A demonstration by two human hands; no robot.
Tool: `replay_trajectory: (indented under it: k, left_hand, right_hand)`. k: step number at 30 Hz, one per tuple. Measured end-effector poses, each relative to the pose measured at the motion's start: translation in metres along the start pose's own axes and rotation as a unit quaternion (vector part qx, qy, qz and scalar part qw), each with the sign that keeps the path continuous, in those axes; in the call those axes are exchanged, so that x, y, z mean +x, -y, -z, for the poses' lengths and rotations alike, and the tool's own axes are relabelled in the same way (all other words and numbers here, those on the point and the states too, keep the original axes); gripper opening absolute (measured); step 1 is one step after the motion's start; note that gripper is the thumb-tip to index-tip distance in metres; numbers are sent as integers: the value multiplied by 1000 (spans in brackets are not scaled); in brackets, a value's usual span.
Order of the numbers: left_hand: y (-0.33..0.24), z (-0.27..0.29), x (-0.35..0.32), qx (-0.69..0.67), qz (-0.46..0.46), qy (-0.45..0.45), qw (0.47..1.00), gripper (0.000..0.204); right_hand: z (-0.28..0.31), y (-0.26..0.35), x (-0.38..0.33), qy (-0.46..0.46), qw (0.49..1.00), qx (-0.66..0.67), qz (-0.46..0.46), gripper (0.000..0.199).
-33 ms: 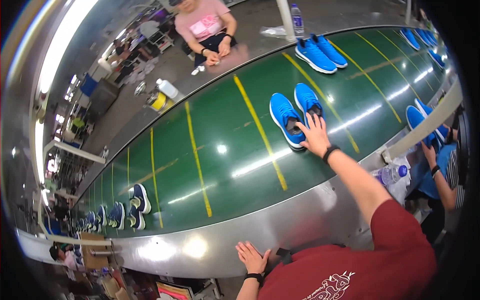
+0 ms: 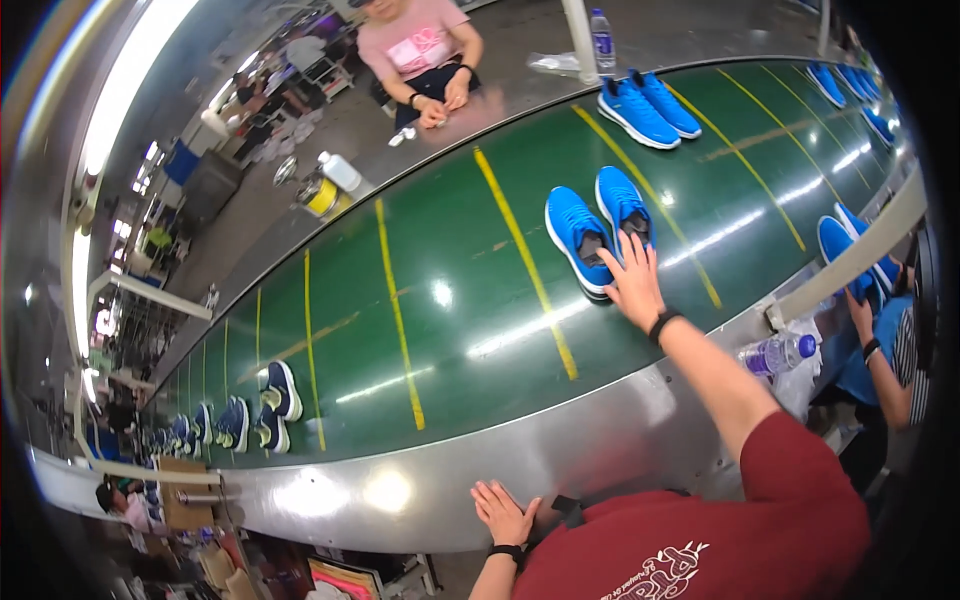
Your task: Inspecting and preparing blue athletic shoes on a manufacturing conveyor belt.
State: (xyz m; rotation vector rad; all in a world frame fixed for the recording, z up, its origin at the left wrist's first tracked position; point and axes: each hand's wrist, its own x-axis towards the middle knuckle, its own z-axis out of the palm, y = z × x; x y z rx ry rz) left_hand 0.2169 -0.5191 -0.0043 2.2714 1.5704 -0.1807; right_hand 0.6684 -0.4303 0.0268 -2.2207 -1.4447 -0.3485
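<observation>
The person's right hand (image 2: 632, 282) reaches out over the green conveyor belt (image 2: 440, 290), fingers spread flat, touching the heel end of a pair of bright blue sneakers (image 2: 597, 222) lying side by side at about one o'clock from the picture's centre. It grips nothing. The left hand (image 2: 503, 512) rests open, palm down, on the belt's grey metal rim (image 2: 420, 480) at six o'clock, well apart from the right. A second blue pair (image 2: 647, 106) lies farther up the belt at one o'clock. Dark blue shoes (image 2: 262, 405) sit at eight o'clock. Across the belt, at twelve o'clock, another person in a pink shirt (image 2: 422, 45) sits with hands together. A plastic water bottle (image 2: 778, 352) lies at three o'clock.
</observation>
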Motion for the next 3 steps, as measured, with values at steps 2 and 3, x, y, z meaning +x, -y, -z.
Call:
replay_trajectory:
  k: [2,3]
  left_hand:
    - [9,-7,-5,18,-12,-34,999,103]
    - [7,-8,-3,24,-17,-39,999,102]
  right_hand:
    - [-8,31,-47,17,995,98,-2,70]
    - [-9,37,-44,22,994,104,15,70]
